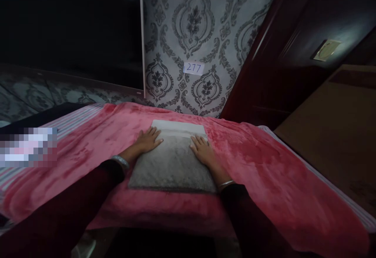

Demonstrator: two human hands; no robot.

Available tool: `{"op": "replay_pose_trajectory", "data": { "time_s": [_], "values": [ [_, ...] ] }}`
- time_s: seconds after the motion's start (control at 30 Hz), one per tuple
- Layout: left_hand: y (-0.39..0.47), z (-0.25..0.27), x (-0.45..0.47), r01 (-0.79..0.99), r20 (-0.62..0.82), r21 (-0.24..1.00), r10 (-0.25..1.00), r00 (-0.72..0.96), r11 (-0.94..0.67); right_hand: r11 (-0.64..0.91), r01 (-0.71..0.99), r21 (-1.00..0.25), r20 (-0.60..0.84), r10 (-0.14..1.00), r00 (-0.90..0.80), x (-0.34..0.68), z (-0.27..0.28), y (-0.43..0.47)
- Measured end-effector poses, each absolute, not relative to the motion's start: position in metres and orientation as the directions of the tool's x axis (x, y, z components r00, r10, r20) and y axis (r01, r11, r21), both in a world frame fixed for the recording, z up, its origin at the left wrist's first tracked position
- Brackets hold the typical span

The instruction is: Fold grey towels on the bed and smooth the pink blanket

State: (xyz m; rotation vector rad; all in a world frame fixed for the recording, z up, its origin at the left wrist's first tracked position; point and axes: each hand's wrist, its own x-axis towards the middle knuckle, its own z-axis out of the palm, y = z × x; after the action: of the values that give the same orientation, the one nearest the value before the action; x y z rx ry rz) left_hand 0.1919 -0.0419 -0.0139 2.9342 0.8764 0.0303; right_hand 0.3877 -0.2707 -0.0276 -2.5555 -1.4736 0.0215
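A grey, fuzzy rectangular piece of fabric (173, 168) with a paler band along its far edge lies flat in front of me. It looks like a mat or a folded cloth; I cannot tell which. My left hand (149, 139) rests on its far left edge, fingers spread. On the far right part lies my right hand (202, 150), palm down with fingers stretched out. Beneath the grey piece spreads a pink plush blanket (252, 160), somewhat wrinkled.
A striped cloth (78, 117) shows beneath the blanket. Behind stands a patterned wall (194, 23) with a paper label (194, 68) reading 277. A large dark screen (70, 27) is at left. To the right are a dark red door (293, 54) and a brown cardboard box (331, 121).
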Motion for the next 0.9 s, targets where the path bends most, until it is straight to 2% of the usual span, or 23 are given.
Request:
{"op": "replay_pose_trajectory", "data": {
  "time_s": [0.13, 0.23, 0.37, 0.47, 0.6, 0.73, 0.9],
  "values": [
    [-0.024, 0.001, 0.196, 0.558, -0.019, 0.077, 0.559, 0.829, -0.826, -0.607, 0.775, -0.175, -0.022, 0.789, 0.614, 0.411, -0.014, -0.272],
    [-0.035, 0.014, 0.225, 0.562, -0.031, 0.123, 0.563, 0.826, -0.818, -0.672, 0.723, -0.159, -0.037, 0.736, 0.676, 0.414, 0.001, -0.252],
    [-0.061, 0.010, 0.264, 0.392, -0.020, 0.207, 0.396, 0.918, -0.897, -0.610, 0.772, -0.180, -0.011, 0.786, 0.618, 0.406, 0.002, -0.217],
    [-0.067, -0.007, 0.275, 0.369, -0.003, 0.210, 0.377, 0.926, -0.905, -0.562, 0.802, -0.201, -0.014, 0.820, 0.572, 0.405, -0.013, -0.206],
    [-0.046, -0.021, 0.272, 0.399, 0.026, 0.194, 0.412, 0.911, -0.896, -0.551, 0.807, -0.214, 0.022, 0.823, 0.567, 0.412, -0.027, -0.207],
    [-0.013, -0.022, 0.261, 0.530, 0.001, 0.135, 0.535, 0.845, -0.837, -0.601, 0.770, -0.212, 0.011, 0.787, 0.617, 0.418, -0.028, -0.209],
    [0.015, -0.023, 0.243, 0.631, 0.004, 0.146, 0.638, 0.770, -0.762, -0.644, 0.732, -0.220, 0.017, 0.748, 0.663, 0.417, -0.027, -0.208]
  ]
}}
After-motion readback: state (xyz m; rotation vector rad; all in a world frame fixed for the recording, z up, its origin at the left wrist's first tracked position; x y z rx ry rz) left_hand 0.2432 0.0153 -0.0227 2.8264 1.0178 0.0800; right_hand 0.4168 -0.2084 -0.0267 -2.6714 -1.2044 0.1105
